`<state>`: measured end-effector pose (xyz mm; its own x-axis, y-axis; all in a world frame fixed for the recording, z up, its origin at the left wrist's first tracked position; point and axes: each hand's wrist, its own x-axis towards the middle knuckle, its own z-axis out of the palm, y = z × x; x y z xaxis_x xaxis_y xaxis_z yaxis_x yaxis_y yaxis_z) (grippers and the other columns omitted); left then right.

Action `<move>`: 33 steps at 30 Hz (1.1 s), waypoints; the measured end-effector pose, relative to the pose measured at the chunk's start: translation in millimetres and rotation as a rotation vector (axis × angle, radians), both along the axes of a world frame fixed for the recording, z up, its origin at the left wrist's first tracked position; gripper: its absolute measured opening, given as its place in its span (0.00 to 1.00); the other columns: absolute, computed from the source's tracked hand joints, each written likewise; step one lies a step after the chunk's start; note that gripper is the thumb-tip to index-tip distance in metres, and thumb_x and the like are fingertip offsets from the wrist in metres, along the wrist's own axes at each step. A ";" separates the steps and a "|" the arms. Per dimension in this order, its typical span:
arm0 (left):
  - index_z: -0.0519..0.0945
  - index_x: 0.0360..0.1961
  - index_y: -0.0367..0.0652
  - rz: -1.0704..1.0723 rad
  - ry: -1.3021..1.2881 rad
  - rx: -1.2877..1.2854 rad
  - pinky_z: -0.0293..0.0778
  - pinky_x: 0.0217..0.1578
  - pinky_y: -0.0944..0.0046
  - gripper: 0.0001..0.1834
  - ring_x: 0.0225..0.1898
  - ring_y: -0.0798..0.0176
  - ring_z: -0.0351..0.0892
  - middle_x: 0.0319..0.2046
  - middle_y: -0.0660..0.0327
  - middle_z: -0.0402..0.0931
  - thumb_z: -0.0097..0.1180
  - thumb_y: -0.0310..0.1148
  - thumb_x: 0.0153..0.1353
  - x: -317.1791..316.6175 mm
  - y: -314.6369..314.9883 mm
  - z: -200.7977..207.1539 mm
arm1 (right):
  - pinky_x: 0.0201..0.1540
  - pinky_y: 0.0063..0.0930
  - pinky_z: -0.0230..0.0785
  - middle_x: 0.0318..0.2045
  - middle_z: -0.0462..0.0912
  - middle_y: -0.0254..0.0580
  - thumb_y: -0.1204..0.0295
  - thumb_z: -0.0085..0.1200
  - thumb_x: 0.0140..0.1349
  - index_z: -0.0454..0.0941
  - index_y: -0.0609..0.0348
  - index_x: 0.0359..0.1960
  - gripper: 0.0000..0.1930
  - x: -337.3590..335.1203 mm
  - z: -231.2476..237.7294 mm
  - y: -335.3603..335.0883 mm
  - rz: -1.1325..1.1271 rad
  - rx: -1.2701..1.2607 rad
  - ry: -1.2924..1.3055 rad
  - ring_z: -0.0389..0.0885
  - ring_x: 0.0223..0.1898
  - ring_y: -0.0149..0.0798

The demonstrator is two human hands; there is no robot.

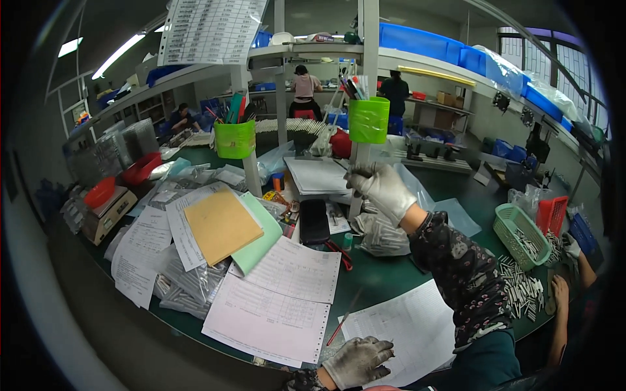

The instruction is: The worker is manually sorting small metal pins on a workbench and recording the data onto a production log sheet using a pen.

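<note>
My left hand (357, 362), in a grey-white glove, lies on the edge of a printed sheet (407, 329) at the bench's near side. Its fingers are loosely spread, and nothing shows in them. A thin red pen (337, 331) lies just beyond it. My right hand (386, 193), gloved too, is raised in front of a bench post, below a green pen holder (369, 120). Its fingers are bent together at dark fingertips; whatever they may hold cannot be made out. Behind and below its wrist sits a clear bag of small parts (380, 233).
Left of me lie printed sheets (270, 306), a brown envelope (223, 225) and bagged tubes (186, 283). A black phone (314, 221) lies mid-bench beside red-handled scissors (340, 254). At right, a co-worker's hand (561, 292) is beside metal pins (520, 287) and a green basket (521, 238).
</note>
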<state>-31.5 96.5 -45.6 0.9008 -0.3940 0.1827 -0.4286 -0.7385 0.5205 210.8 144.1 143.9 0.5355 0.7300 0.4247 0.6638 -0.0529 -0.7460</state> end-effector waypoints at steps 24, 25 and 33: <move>0.80 0.41 0.49 0.176 -0.318 -0.031 0.68 0.46 0.51 0.22 0.49 0.53 0.72 0.51 0.60 0.74 0.61 0.45 0.44 3.8 -7.2 -40.6 | 0.46 0.40 0.71 0.37 0.78 0.45 0.63 0.57 0.53 0.83 0.45 0.38 0.12 -1.2 132.7 55.3 -0.648 0.013 -0.959 0.78 0.43 0.47; 0.79 0.42 0.49 0.164 -0.294 -0.068 0.67 0.47 0.50 0.23 0.51 0.53 0.70 0.53 0.59 0.73 0.61 0.46 0.44 5.3 -7.3 -40.8 | 0.47 0.40 0.71 0.37 0.77 0.44 0.63 0.58 0.52 0.83 0.44 0.37 0.11 -0.2 135.0 59.6 -0.692 -0.050 -0.984 0.77 0.44 0.46; 0.75 0.49 0.39 0.025 -0.033 -0.044 0.69 0.52 0.57 0.23 0.52 0.53 0.72 0.53 0.54 0.72 0.56 0.41 0.55 8.4 12.5 10.0 | 0.43 0.28 0.71 0.33 0.83 0.43 0.71 0.59 0.52 0.84 0.55 0.34 0.08 25.1 172.6 65.2 -0.473 0.294 -0.712 0.81 0.34 0.38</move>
